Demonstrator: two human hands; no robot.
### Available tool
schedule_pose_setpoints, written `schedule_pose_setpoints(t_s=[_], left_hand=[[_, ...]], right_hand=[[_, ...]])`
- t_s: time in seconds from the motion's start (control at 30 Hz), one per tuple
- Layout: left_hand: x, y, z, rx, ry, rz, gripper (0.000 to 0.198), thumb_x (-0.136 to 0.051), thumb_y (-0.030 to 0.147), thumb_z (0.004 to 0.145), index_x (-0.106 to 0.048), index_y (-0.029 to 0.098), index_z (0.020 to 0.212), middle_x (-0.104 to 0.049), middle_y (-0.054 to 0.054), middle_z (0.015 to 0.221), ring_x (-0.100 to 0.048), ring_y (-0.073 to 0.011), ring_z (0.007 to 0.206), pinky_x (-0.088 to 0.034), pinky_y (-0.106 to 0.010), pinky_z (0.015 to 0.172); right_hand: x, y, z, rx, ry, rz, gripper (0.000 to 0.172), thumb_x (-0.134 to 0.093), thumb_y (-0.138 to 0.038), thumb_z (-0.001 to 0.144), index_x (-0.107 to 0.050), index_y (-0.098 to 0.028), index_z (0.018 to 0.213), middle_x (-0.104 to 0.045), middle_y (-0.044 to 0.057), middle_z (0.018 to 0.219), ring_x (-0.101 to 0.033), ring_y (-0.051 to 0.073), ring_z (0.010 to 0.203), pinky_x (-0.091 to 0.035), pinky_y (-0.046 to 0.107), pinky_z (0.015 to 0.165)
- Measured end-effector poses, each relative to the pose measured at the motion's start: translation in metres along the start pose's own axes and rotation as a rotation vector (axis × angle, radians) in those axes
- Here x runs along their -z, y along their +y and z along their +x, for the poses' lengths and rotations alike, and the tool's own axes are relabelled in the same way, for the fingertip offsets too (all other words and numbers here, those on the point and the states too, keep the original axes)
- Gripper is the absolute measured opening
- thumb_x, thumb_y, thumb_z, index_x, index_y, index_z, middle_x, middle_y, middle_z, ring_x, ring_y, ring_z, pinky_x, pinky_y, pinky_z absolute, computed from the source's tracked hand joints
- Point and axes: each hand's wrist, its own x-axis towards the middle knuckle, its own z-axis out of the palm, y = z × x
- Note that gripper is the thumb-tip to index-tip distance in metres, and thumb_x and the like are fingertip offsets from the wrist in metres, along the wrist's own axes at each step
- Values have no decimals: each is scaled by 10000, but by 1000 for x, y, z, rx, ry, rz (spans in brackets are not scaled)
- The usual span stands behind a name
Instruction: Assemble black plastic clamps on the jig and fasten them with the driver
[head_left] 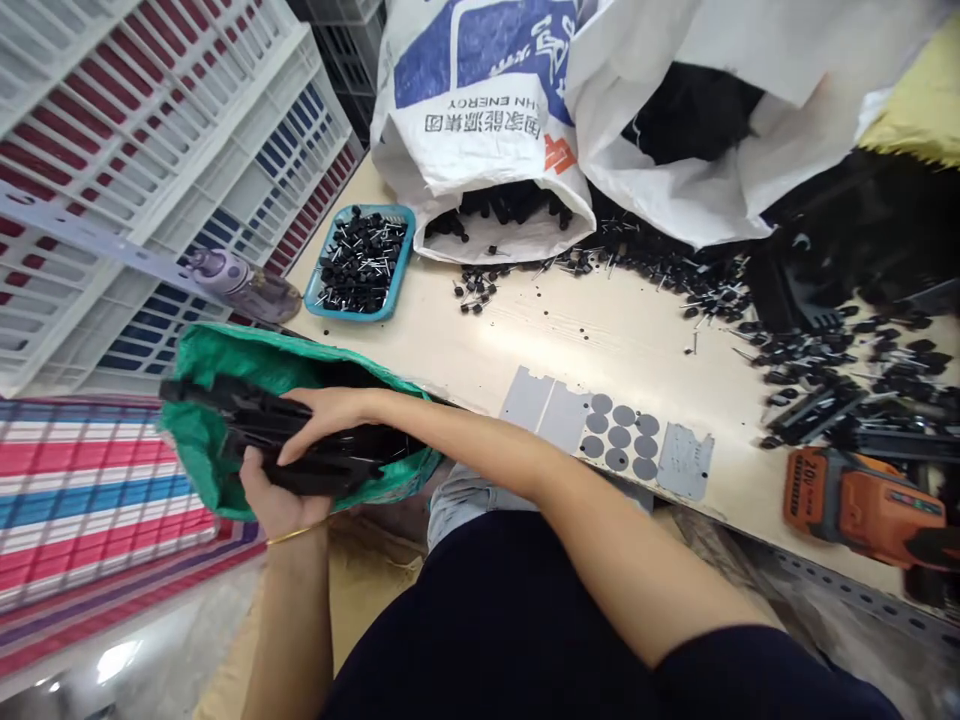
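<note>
Dark cloth of a shirt point(480, 620) is presented nearest the camera, below both hands. Long black parts point(330, 470) are held in the bare fingers. By the left hand point(289, 505), on which a gold bracelet point(298, 535) is worn at the wrist, the parts are gripped from the near side; its thumb is raised against them and its other fingers are mostly hidden. By the right hand point(330, 410) they are clasped from above, thumb and forefinger being parted by their thickness. The parts are located at the mouth of a green bag point(225, 345), in which dark contents are partly seen.

Beside the bag, the table point(465, 350) is occupied by grey plates point(564, 415) and nine grey discs point(619, 437). Beyond, a blue basket point(409, 240) is filled with small black pinned pieces. Similar loose pieces point(892, 370) are scattered before two white sacks point(480, 150) and toward the right, where an orange power tool point(877, 505) is placed near the table edge. White crates point(187, 130) are stacked at left, above a striped cloth point(97, 490).
</note>
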Motion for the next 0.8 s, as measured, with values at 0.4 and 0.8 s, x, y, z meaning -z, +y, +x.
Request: schedule_pose_setpoints(t_s=[0.4,0.8], left_hand=[[12,-15,9,830,-262,264,576,-650,521,765,-482,397,1303,-506,-69,1372,-521,-332,1223,-517,-523,856],[-217,28,121,-357,-715,590,400,-619,285,797,-596,163,1177,-568,-105,1291,-534,-227,1199,-418,-344,1032]], right_hand=[[40,56,-84,-107,483,-123,252,-658,-387,778,-639,-196,942,-686,41,1010,-622,188,951,-473,329,852],[73,121,-322,-425,1397,-537,179,-493,-306,812,-580,-280,966,-577,121,1120,-463,378,1151,-324,637,1003]])
